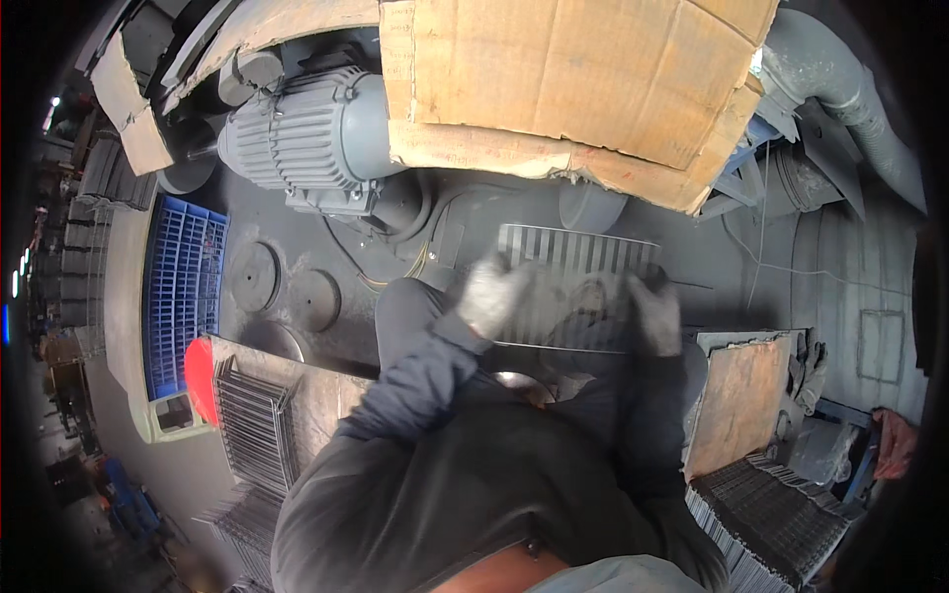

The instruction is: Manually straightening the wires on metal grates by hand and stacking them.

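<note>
A slatted metal grate (563, 259) is held out over my lap, with thin bars running across between its long edges. My left hand (491, 295), in a grey-white work glove, grips the grate at its left end. At the right end my gloved right hand (655, 314) closes on it, its glove darker around the fingers. Motion blurs both hands a little. Just beyond the grate, part of a grey wheel (590, 206) shows below a cardboard cover (554, 79).
A large grey electric motor (311, 133) stands far left, with loose wires (420, 259) on the floor beside it. Round discs (255, 276) lie left, near a blue plastic crate (186, 296). Stacked grates (255, 415) flank me left, with another stack (766, 519) right. A thick duct (840, 89) rises far right.
</note>
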Demonstrator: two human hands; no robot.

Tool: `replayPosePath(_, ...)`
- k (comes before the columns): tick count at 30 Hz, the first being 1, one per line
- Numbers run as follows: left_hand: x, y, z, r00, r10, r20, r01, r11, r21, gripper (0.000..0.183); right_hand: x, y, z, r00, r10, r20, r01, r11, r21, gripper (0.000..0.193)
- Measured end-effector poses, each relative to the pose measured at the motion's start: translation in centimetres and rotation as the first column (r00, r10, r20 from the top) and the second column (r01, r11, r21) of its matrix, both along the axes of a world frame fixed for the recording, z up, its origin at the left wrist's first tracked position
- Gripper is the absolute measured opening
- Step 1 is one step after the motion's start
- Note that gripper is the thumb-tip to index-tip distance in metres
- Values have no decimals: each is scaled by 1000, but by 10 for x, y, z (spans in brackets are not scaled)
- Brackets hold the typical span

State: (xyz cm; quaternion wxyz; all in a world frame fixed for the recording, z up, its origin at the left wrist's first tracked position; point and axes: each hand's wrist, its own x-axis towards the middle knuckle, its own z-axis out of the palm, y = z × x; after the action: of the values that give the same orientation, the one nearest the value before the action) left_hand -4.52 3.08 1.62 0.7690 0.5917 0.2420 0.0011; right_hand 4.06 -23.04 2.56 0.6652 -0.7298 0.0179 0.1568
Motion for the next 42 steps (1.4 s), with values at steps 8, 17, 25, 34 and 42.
replayPosePath(8,-11,63,5,943,-129,-306,170,979,114,39,-4,33,-11,990,32,-136,-34,999,-14,36)
replayPosePath(17,31,-8,5,884,-467,-28,467,884,-10,33,-6,-77,14,895,-236,-379,292,951,98,44)
replayPosePath(25,-29,109,-7,989,-63,-133,-9,876,-482,20,-8,71,9,964,146,-220,-122,985,118,29)
replayPosePath(34,36,2,-26,795,-551,254,321,737,595,23,5,-53,52,970,-99,-224,107,994,25,42)
replayPosePath(42,-17,68,-8,953,-295,-71,297,955,15,26,1,23,17,984,52,-173,-34,994,104,35)
